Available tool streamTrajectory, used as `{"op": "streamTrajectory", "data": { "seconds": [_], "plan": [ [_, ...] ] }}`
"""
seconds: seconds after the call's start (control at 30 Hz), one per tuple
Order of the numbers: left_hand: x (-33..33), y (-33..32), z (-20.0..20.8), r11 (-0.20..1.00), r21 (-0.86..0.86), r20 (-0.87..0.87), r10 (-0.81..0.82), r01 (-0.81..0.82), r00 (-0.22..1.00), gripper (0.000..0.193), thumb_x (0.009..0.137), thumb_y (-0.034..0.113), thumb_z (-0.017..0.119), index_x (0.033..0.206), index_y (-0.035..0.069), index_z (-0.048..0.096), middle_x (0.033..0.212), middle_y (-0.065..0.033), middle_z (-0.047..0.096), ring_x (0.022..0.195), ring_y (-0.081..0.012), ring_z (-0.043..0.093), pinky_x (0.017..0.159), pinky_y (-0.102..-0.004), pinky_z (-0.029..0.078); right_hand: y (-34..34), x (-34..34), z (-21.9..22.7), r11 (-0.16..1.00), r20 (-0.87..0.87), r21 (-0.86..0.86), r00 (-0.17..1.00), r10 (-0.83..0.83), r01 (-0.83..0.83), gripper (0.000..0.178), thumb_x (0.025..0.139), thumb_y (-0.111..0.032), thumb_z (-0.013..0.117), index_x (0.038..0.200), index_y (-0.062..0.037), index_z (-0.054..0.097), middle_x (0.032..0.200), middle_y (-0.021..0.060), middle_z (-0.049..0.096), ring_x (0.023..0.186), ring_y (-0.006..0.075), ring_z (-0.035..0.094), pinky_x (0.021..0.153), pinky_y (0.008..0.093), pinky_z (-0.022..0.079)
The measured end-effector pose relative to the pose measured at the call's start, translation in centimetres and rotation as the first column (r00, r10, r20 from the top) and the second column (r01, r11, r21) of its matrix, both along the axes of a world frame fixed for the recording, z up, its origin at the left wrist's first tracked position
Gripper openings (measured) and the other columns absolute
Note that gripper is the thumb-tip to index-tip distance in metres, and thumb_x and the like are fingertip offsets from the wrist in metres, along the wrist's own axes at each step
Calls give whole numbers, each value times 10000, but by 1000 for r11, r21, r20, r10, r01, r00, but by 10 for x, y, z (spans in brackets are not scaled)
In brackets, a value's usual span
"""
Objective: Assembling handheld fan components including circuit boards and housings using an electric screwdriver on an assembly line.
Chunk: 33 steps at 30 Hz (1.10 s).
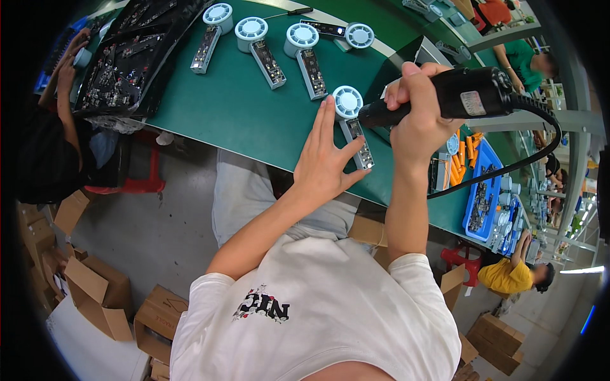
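My right hand [416, 117] is wrapped round a thick black electric screwdriver [467, 94] with a coiled-neck cable, held almost level. Its tip end points left and meets a light-blue handheld fan [347, 101] near the joint between round head and handle; the bit itself is hidden. The fan's handle lies open, showing a circuit board [361, 149]. My left hand [321, 155] steadies this fan against the table, fingertips by the round head and other fingers at the handle. Beyond it lie several similar fans [302, 39] with exposed boards.
A loose screwdriver [298, 11] lies at the green table's [222, 108] far side. Black trays of circuit boards [121, 76] stand left, beside another person's arms [65, 82]. Orange cylindrical cells [456, 168] and a blue bin [476, 203] sit right. Cardboard boxes [98, 292] stand on the floor.
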<state>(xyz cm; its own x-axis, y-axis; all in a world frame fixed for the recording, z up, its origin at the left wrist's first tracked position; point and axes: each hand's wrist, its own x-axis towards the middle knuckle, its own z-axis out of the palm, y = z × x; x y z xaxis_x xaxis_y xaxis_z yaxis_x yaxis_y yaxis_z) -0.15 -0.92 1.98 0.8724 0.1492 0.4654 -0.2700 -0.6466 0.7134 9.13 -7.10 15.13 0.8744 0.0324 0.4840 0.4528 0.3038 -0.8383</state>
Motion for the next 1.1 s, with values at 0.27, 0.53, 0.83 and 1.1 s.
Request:
{"op": "streamTrajectory", "data": {
  "seconds": [0.27, 0.53, 0.83, 1.1],
  "plan": [
    [-11, -10, 17, 985, -48, 0, 166, -166, 986, 413, 782, 372, 815, 1084, 107, 719, 1054, -245, 582, 963, -373, 596, 694, -479, 489, -35, 10, 23, 992, -62, 124, 998, 24, -16, 111, 837, -28, 710, 860, -8, 604, 617, 49, 571, 492, 143, 550, 505, 275, 459],
    [22, -22, 32, 997, 12, -224, 73, -72, 972, 334, 833, 191, 748, 1106, 56, 611, 628, -150, 632, 530, -313, 634, 497, -412, 484, -157, 30, 82, 834, 86, 530, 969, -231, 152, 128, 914, -191, 560, 919, -64, 550, 644, 34, 464, 553, 156, 430, 618, 331, 370],
    [34, 44, 110, 931, -356, -280, -19, -86, 960, 496, 862, -105, 544, 1313, 26, 384, 858, -106, 661, 741, -111, 640, 649, -235, 485, -212, 58, 113, 819, 100, 517, 933, -346, 248, 151, 928, -191, 541, 920, -40, 542, 594, 49, 464, 478, 174, 420, 557, 346, 382],
    [265, 61, 149, 926, 218, -306, -235, 308, 923, 455, 907, -27, 588, 1297, 75, 378, 890, -233, 680, 784, -351, 700, 702, -420, 524, -251, 65, 93, 688, 89, 678, 900, -427, 259, 158, 932, -208, 532, 892, -56, 529, 588, 35, 471, 463, 152, 447, 544, 328, 386]
  ]
}}
